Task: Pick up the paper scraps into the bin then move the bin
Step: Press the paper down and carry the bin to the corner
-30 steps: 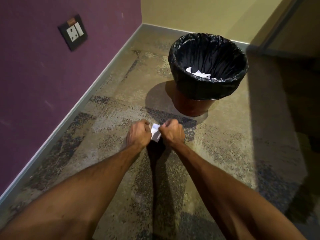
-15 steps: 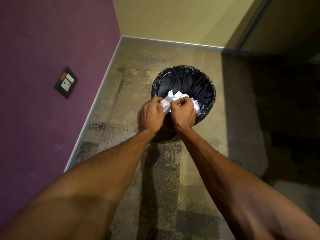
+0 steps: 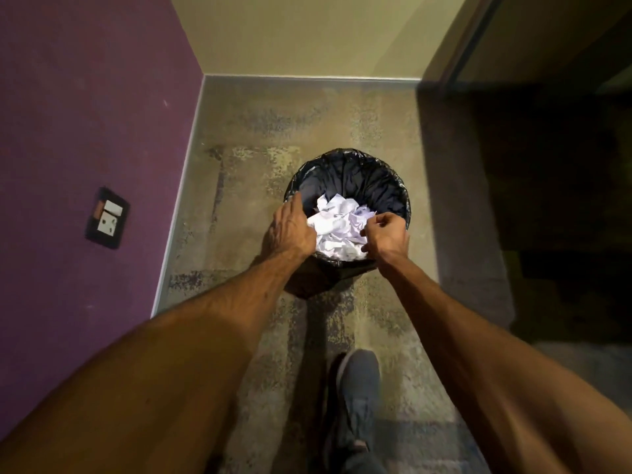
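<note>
White scraps in the bin, bin move outstanding

Paper scraps (image 3: 337, 227): crumpled white pile sits inside the bin (image 3: 352, 172), on the black liner and below the rim. It fills most of the near half of the opening.

Bin: upright on the patterned carpet (image 3: 307, 114), near the corner where the purple wall (image 3: 85, 97) meets the beige one. It is apart from both skirtings.

Left hand (image 3: 290, 230): fingers fairly straight and together, laid along the left side of the rim with the tips reaching in over the liner. It holds nothing that I can see.

Right hand (image 3: 388, 234): over the near right of the rim, with fingers curled and the thumb tucked toward the paper. Cannot tell whether it pinches a scrap, pinches the liner edge or is closed on nothing.

Surroundings: socket plate (image 3: 107, 218) low on the purple wall. One grey shoe (image 3: 357, 384) is on the carpet behind the bin, between the forearms.

Progress (judgement): no loose paper shows on the visible carpet, so the collecting step looks complete or down to whatever the right hand may carry. The dark floor on the right and the floor under the arms cannot be checked. The second step looks unstarted: the bin rests on the floor and neither hand has a plain grip on it. With one hand on each side of the rim, taking hold there would be the likely way into the move.
</note>
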{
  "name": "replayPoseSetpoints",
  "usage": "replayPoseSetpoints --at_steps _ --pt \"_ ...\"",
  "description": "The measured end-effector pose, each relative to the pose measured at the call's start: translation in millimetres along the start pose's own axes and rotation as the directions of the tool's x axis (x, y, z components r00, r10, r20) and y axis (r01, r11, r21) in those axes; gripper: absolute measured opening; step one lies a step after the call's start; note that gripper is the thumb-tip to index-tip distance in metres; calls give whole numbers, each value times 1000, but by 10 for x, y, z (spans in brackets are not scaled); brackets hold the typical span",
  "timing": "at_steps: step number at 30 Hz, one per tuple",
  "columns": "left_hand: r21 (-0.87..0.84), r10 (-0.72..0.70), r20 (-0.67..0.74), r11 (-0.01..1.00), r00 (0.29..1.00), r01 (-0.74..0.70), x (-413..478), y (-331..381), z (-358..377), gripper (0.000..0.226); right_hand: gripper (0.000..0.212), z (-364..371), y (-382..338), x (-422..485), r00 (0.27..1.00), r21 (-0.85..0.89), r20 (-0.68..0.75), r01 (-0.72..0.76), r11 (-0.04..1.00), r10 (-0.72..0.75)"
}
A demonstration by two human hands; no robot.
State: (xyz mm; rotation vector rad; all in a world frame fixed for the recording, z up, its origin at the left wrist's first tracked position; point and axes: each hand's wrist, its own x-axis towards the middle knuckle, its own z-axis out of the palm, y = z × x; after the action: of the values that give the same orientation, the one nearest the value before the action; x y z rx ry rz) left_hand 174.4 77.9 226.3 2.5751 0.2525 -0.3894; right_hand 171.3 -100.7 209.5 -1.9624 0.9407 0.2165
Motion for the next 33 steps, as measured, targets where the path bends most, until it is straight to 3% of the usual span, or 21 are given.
replayPoseSetpoints --at_steps 3,7,10,14,16,19,26,33 --pt "6 -94 11 996 996 94 254 93 41 87 14 -4 -41 181 987 -224 -63 133 965 -151" --pt "-41 -237 13 971 971 238 570 231 72 89 18 21 -320 348 956 -221 -125 235 947 -267" --pt "-24 -297 73 954 952 300 732 321 59 88 37 -7 -457 498 934 -306 -174 249 919 -311" --pt "47 -378 22 925 926 377 883 317 45 78 49 -103 -529 644 937 -407 -315 9 913 -150" --pt "32 -462 67 887 884 461 962 299 30 73 47 -115 -473 696 950 -414 -305 -64 908 -72" --pt "-20 -511 138 855 848 518 1060 282 40 62 45 -126 -362 792 972 -448 -229 -58 892 -52" --pt "-80 -502 87 858 861 508 1182 232 -70 56 47 -177 -498 1013 981 -367 -183 -121 922 55" --pt "-141 -476 44 867 878 477 1331 303 -532 49 43 -186 -1052 1090 981 -289 -191 -93 953 38"
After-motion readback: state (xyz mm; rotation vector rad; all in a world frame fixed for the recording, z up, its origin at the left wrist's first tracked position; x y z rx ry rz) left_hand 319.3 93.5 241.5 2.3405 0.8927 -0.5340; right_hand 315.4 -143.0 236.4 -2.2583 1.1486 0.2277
